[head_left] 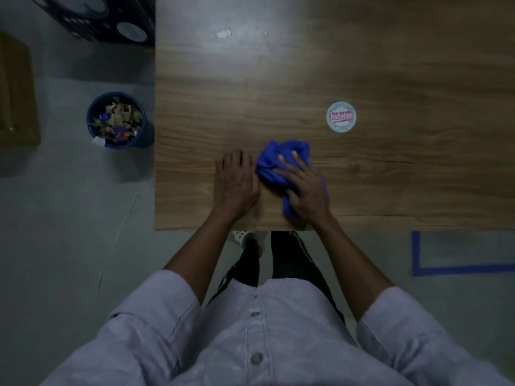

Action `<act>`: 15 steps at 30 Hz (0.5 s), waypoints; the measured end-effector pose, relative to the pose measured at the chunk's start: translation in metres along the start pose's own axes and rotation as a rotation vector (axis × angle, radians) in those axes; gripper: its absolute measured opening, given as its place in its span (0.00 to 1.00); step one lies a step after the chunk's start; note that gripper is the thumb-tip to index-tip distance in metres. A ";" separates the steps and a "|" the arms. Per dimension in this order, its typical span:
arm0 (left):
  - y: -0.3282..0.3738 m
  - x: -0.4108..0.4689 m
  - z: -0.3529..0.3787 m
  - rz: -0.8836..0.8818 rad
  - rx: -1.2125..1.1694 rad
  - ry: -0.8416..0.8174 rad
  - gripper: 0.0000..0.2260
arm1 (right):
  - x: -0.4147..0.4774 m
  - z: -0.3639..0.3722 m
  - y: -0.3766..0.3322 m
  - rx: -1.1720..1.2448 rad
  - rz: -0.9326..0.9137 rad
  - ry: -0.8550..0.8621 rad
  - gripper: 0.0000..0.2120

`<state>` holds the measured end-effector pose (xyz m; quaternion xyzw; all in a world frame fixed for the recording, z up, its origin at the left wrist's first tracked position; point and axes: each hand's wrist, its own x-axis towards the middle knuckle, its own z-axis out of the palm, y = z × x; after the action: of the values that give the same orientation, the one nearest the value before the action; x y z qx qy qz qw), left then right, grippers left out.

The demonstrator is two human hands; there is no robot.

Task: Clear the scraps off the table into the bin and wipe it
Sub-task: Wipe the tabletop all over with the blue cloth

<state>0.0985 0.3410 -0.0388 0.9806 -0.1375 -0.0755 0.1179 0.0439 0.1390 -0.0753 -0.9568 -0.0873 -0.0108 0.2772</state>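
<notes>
Matte wood-grain table (390, 65), rectangular, straight-edged, with a pale glare at the far end. On it, close to the near edge, a soft blue cloth (278, 157) bunched into a crumpled wad. Pressed down from above by the right hand (305, 190), fingers spread and fairly straight across the folds, thumb against the cloth's near side, not closed round it. Just left of the cloth, touching bare wood, the left hand (237, 182), palm down, fingers together and relaxed, holding nothing. 1 small white scrap (224, 33) far up the table. Round printed sticker (341, 116) lying flat to the right. On the grey floor to the left, a round dark-blue bin (147, 135) full of dry, crinkled scraps (119, 118).
</notes>
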 end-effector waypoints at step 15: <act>0.023 -0.029 0.019 -0.058 -0.122 -0.073 0.29 | -0.010 -0.014 0.013 0.120 0.130 0.033 0.31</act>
<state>0.0615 0.3237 -0.0484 0.9718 -0.1083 -0.1226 0.1701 0.0364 0.1193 -0.0715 -0.9417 -0.0207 -0.0033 0.3358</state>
